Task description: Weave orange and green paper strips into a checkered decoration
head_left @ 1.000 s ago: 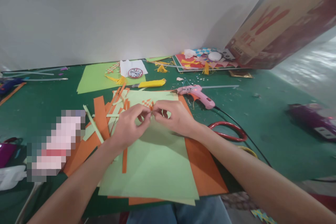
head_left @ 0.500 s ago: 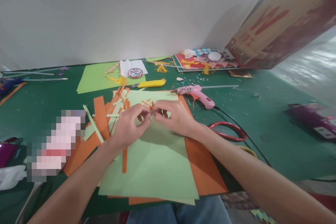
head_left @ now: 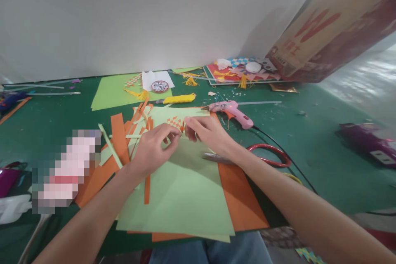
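A small orange-and-green woven paper piece (head_left: 175,122) is at the fingertips of both hands, above light green sheets (head_left: 185,189). My left hand (head_left: 158,143) pinches at its lower edge; what lies between thumb and finger is too small to make out. On the piece's right side, my right hand (head_left: 206,131) has its fingers curled together, and anything in them is hidden. Orange and pale green paper strips (head_left: 119,138) lie left of my left hand. Red-handled scissors (head_left: 272,148) lie partly under my right forearm.
Beyond the hands are a yellow cutter (head_left: 179,98) and a pink glue gun (head_left: 233,113) with its cord trailing right. Yellow tassels and a round patterned disc (head_left: 160,86) lie further back. A paper bag (head_left: 334,29) leans at the back right.
My right hand has parted slightly from my left hand and turned, its thumb lifting. More of the woven piece and the scissors' blades now show.
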Demonstrator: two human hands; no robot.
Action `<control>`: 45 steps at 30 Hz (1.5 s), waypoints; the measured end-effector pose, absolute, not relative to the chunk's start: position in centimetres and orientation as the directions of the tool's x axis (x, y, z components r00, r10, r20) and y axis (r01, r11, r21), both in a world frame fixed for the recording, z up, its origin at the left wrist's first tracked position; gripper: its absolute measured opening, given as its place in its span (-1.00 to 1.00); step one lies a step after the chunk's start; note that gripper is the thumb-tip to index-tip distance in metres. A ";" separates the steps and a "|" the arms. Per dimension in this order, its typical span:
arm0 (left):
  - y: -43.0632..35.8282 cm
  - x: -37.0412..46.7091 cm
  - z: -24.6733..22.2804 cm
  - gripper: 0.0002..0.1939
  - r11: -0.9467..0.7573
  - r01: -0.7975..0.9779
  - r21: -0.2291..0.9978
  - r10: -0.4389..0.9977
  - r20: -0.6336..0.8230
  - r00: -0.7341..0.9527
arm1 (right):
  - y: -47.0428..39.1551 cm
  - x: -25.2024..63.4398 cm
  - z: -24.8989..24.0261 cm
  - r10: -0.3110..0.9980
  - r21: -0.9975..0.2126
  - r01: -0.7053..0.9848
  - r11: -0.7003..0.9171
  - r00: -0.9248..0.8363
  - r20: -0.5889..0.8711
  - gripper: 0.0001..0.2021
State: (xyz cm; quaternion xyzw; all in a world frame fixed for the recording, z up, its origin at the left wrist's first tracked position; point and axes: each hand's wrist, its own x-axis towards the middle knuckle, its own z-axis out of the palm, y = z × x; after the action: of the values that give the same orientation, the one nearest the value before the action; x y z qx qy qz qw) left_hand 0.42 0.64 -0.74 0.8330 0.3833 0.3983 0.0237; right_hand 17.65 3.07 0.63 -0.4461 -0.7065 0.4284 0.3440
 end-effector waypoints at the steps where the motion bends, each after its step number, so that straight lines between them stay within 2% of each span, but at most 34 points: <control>1: 0.7 0.4 -0.8 -0.90 -0.708 0.620 0.337 0.654 0.644 0.397 | 3.1 17.6 0.6 0.929 -0.926 0.327 0.187 -0.365 0.059 -0.53; 8: 0.8 0.3 -0.9 -0.91 -0.722 0.617 0.313 0.630 0.667 0.398 | 3.4 17.6 1.1 0.880 -0.963 0.268 0.013 -0.461 -0.117 -0.58; 20: 0.8 0.2 -1.1 -0.90 -0.724 0.641 0.254 0.615 0.657 0.435 | 3.6 17.8 1.4 0.845 -0.974 0.226 -0.024 -0.516 -0.140 -0.84; 25: 0.6 0.4 -0.4 -0.96 -0.642 0.609 0.466 0.752 0.539 0.381 | 3.4 17.9 1.1 0.855 -0.959 0.257 0.122 -0.518 -0.030 -0.87; 28: 0.6 0.5 -0.1 -0.93 -0.587 0.608 0.534 0.802 0.483 0.351 | 3.2 17.8 0.8 0.854 -0.923 0.282 0.262 -0.514 0.086 -0.86; 35: 0.6 0.5 -0.4 -0.92 -0.555 0.642 0.529 0.819 0.482 0.311 | 3.2 17.6 0.1 0.811 -0.797 0.350 0.493 -0.515 0.275 -0.86; 45: 0.6 0.5 -0.6 -0.89 -0.588 0.649 0.483 0.791 0.509 0.339 | 3.0 17.5 0.0 0.811 -0.778 0.356 0.518 -0.492 0.315 -0.86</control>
State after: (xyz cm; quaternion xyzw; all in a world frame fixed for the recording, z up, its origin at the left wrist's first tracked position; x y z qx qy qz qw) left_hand 0.51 0.64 -0.59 0.8124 0.4433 0.3662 0.0972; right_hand 17.47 2.97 0.03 -0.3653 -0.7991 0.3279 0.3470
